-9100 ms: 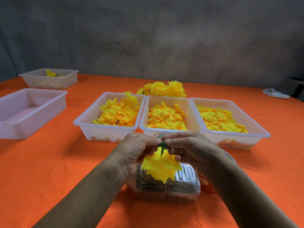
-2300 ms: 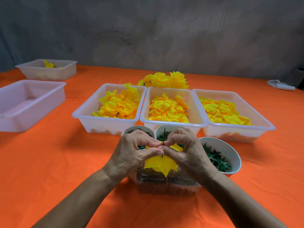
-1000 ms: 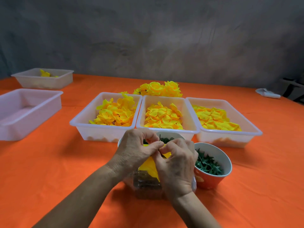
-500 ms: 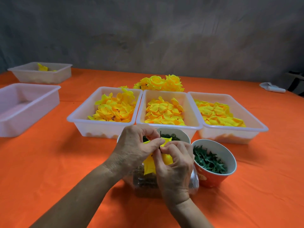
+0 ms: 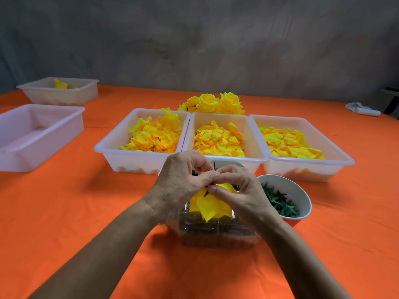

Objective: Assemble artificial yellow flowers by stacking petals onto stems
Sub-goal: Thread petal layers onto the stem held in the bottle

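My left hand [image 5: 179, 186] and right hand [image 5: 239, 196] meet just below frame centre, fingertips pinched together on a thin dark stem [image 5: 214, 165] whose tip pokes up between them. A yellow petal [image 5: 210, 207] hangs beneath, threaded on the stem.

I think the main risk is the stem slipping out of so small a pinch, or the petal tearing at its hole if I press off-centre; the hole itself is hidden behind my fingers, so I cannot tell how well it sits.

Directly below the hands is a clear box [image 5: 218, 230]; a dropped petal would likely land there. To its right, a cup [image 5: 302, 195] of green pieces stands close to my right wrist and could be knocked. Behind it, three petal trays [image 5: 224, 159] line up side by side, with finished flowers [image 5: 212, 103] beyond them. Two more trays [image 5: 41, 134] sit at the left edge.
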`<state>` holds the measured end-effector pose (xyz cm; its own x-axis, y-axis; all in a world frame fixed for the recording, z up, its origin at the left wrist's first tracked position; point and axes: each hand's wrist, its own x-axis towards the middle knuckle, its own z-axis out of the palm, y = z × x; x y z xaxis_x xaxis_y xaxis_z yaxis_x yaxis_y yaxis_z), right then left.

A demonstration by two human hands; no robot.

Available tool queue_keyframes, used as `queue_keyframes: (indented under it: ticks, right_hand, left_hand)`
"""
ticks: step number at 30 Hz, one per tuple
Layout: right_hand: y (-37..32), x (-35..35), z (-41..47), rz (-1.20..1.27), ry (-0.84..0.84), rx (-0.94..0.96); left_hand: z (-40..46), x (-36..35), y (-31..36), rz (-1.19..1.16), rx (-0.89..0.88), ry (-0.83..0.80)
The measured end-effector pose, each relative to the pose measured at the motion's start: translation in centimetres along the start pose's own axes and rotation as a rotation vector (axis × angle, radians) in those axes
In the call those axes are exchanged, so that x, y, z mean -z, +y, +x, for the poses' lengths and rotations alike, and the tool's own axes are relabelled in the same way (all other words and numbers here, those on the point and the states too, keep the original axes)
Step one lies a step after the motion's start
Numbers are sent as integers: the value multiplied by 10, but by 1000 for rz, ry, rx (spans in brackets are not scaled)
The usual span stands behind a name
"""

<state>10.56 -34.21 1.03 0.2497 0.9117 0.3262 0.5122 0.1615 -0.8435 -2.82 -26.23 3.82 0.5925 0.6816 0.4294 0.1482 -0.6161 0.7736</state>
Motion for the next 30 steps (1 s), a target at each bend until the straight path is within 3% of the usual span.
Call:
queue_keyframes:
  ticks: [4, 20, 27, 30]
  right_hand:
    - [2, 4, 7, -69, -42, 33]
    - [25, 2, 13, 45, -67, 106]
    - [8, 0, 1, -114, 56, 86]
    - [1, -12, -10, -228, 318, 107]
  left_hand:
    - [1, 1, -2, -14, 3, -9]
    - [3, 0, -8, -14, -30, -18]
    - [0, -1, -3, -15, -14, 5]
    - [-1, -1, -1, 2, -11, 13]
